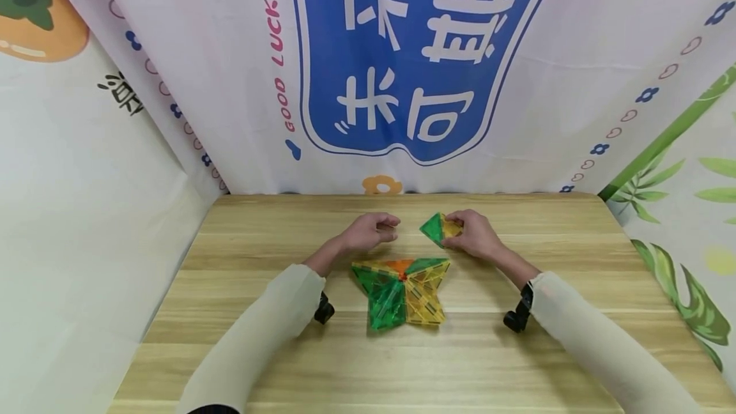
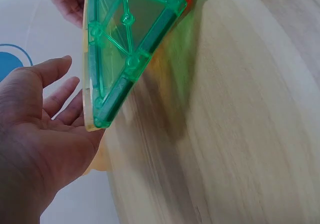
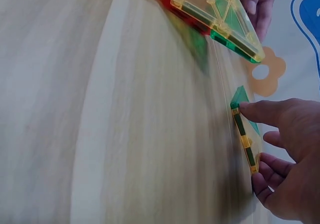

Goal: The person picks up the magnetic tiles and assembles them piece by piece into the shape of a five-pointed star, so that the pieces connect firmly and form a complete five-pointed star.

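Note:
A star-like shape of see-through magnetic tiles [image 1: 422, 302] in green, yellow and orange stands mid-table. Behind it, to the right, my right hand [image 1: 474, 235] pinches a smaller piece of triangular magnetic tiles, whose green tile [image 1: 431, 229] and yellow tile [image 1: 451, 229] are joined along an edge. In the right wrist view, thumb and fingertips grip the ends of the yellow tile [image 3: 246, 141]. My left hand [image 1: 368, 232] hovers behind the star's left side, fingers loosely bent, holding nothing. From the left wrist, a green point of the star [image 2: 127, 49] partly covers those fingers.
The wooden table [image 1: 259, 350] ends at a printed cloth [image 1: 247, 145] hanging along its back edge. More printed cloth hangs at both sides. A small black camera [image 1: 324, 308] sits on the left wrist and another black camera [image 1: 515, 320] on the right.

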### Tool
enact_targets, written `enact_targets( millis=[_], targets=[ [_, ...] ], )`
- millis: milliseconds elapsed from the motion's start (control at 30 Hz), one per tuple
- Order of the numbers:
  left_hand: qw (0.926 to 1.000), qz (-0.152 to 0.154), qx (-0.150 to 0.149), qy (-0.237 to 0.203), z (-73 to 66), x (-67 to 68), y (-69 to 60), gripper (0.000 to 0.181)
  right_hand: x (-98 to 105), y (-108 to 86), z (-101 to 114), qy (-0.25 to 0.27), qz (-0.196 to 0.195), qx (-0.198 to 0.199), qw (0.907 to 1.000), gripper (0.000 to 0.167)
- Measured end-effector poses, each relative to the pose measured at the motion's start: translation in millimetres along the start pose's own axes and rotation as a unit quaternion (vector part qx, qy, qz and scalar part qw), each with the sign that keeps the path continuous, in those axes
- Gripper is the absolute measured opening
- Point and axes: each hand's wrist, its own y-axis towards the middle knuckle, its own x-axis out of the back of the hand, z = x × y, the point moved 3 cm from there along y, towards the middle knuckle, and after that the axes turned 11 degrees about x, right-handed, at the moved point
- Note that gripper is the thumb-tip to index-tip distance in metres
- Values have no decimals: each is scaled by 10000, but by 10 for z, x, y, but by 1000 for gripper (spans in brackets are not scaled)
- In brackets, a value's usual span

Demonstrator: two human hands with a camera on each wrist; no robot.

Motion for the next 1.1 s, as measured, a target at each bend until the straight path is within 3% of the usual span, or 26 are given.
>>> enact_targets(
  millis=[333, 633, 1100],
  targets=[
    [9991, 260, 290, -152, 21, -54, 135, 56, -115, 163, 88, 68, -7, 101, 9999, 59],
    [9980, 373, 498, -65, -47, -140, 196, 49, -214, 224, 180, 254, 97, 71, 9996, 59],
    [9963, 88, 508, -691, -33, -139, 211, 38, -305, 204, 205, 592, -152, 327, 9976, 53]
  ],
)
